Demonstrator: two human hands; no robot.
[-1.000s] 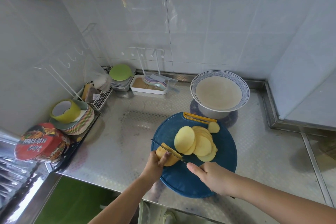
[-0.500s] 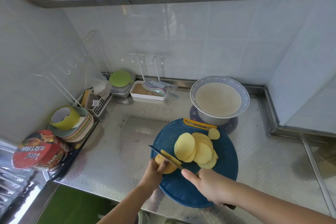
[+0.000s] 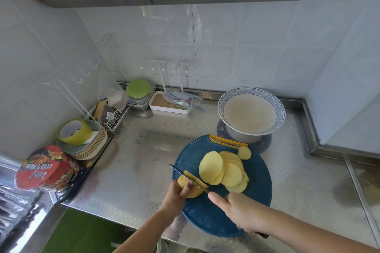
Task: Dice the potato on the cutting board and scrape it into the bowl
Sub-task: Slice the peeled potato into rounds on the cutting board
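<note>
**Head view: both hands working a potato on the blue board**

Head camera is looking down on a steel counter (image 3: 127, 172). At far left a red instant-noodle cup (image 3: 46, 169) is lying on its side, and behind it a yellow-green cup (image 3: 75, 132) is sitting on a stack of coloured plates (image 3: 92, 146). Further along the wall a wire basket (image 3: 112, 114) is holding packets, a green lid (image 3: 138, 88) is resting on a pile of trays, and a white tray (image 3: 170, 104) is carrying pastel spoons.

Moving toward the middle, the left hand (image 3: 176, 196) is curling closed around the uncut end of the potato (image 3: 190, 187), fingertips pressing its top, at the left edge of the round blue cutting board (image 3: 205, 215). A knife (image 3: 189, 177) is crossing the potato diagonally, its edge lying on the yellow flesh just beside the left fingertips.

To the right, the right hand (image 3: 240, 210) is wrapping tightly around the knife handle, the index finger stretching out toward the blade. Beyond the blade, a fan of potato slices (image 3: 225, 168) is overlapping across the board's centre, with one small slice (image 3: 244, 152) lying apart by the board's yellow handle (image 3: 226, 141).

Behind the board, the blue-rimmed bowl (image 3: 224, 100) is standing on the counter, well apart from both hands, holding what looks like a cloudy, pale liquid.
</note>
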